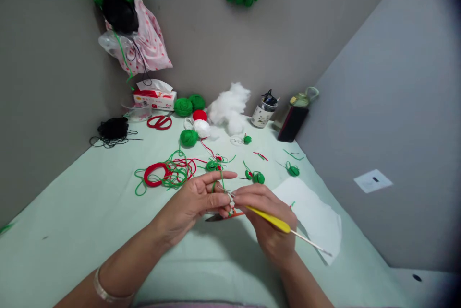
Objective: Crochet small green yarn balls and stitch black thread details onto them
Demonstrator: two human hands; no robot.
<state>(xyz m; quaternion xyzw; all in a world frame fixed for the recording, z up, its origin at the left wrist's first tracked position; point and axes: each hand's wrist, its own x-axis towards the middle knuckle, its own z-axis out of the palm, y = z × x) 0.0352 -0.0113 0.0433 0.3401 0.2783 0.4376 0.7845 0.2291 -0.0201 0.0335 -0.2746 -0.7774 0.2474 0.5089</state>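
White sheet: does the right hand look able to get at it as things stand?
Probably yes: the right hand is close beside the white sheet, with nothing apparently blocking the way, though it holds a yellow-handled hook.

I note a silvery, rounded bangle (pixel 103 292) around the left forearm (pixel 144 251); left hand (pixel 192 202), right hand (pixel 272 239), right forearm (pixel 302 281) bare.

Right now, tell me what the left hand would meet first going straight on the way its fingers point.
Most likely the right hand, close ahead of the left hand. The outstretched index finger alone lines up with a small red-and-green piece beyond, but might pass above it; depth is unclear.
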